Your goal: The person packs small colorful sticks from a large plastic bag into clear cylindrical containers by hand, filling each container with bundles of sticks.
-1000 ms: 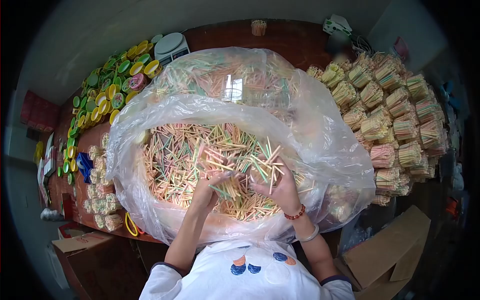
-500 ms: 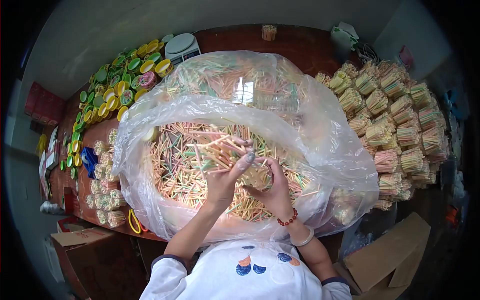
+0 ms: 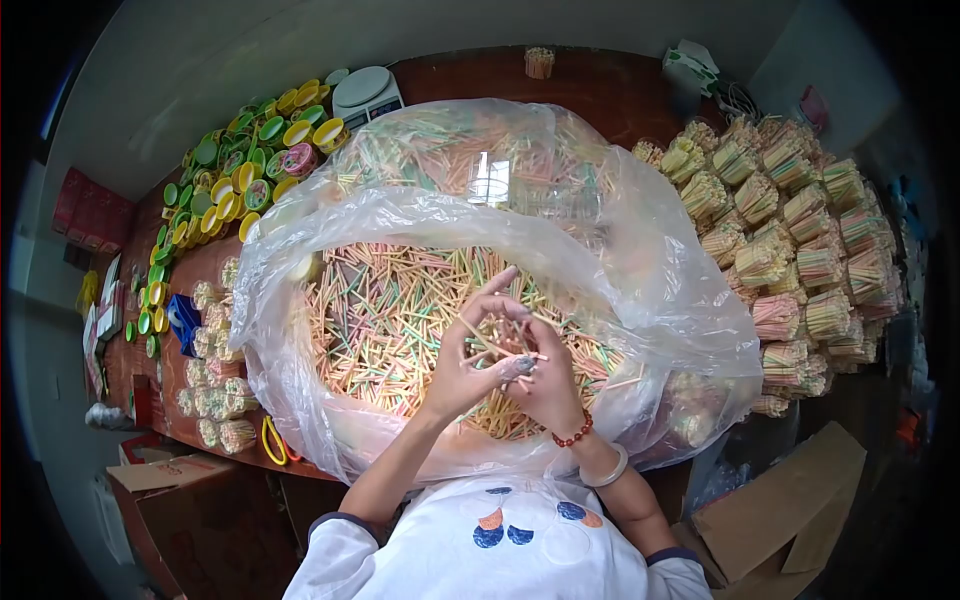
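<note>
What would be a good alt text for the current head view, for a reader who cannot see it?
A person's bare left hand and right hand handle a few thin, pastel sticks over a large, translucent plastic bag full of similar sticks. Bundles of pale sticks are stacked at right; round green and yellow tubs cluster at upper left.

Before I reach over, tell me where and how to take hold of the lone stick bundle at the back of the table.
Close your right hand around the middle of the stick bundle, probably best from its right side: it seems to stand upright, with bare table beside it, while the wall lies behind and the plastic bag bulges in front.
</note>
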### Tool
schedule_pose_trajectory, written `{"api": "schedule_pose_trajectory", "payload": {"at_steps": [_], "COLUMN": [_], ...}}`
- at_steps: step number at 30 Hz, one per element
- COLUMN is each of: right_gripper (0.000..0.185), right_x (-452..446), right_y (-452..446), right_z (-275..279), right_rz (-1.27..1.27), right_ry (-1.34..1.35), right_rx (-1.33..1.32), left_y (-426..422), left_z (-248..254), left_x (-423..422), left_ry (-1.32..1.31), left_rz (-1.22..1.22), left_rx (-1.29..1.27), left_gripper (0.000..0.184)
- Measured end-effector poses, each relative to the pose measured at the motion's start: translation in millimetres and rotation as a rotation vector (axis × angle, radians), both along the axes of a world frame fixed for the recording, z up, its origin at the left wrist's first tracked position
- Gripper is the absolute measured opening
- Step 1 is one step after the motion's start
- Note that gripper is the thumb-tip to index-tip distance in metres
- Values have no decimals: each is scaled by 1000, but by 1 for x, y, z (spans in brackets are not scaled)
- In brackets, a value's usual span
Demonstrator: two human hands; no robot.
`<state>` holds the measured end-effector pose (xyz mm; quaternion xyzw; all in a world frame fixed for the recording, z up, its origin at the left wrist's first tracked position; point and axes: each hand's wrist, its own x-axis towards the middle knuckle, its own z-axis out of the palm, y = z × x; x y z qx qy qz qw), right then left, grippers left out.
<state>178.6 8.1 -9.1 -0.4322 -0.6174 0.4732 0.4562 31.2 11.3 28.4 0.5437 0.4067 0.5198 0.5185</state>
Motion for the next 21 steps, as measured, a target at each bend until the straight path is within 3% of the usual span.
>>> {"api": "schedule_pose_trajectory", "payload": {"at_steps": [1,3,4,6,9,10,16,18,19,21], "right_gripper": [68,72,74,76,80,76,68,68,69,70], "right_x": [7,17,22,34,62,65,55,50,49,50], "right_y": [2,7,9,5,0,-4,-2,-4,-4,1], "right_z": [7,12,9,17,11,-1,-16,-14,-12,-16], "right_rz": [0,11,-30,-133,-121,-119,-81,-88,-90,-43], "right_ry": [-72,-170,-92,-215,-362,-298,-312,-298,-286,-163], "right_rx": [-86,36,-20,59,51,-55,-29,-29,-30,-49], "left_y": [1,-1,-6,-17,-42,-48,-58,-55,-49,-36], "left_z": [-2,-11,-5,-8,-22,-26,-37,-60,-42,-14], "left_x": [-6,-34,-51,-68,-45,-35,6,-6,-10,-28], "left_ry": [-36,14,281,793,1099,1139,1235,1136,1012,776], "left_rz": [-7,-62,-124,-238,-271,-249,-105,-188,-109,-162], "left_rx": [17,0,-2,46,129,106,39,-29,-36,-492], "left_gripper": [65,94,97,109,119,117,92,72,48,40]}}
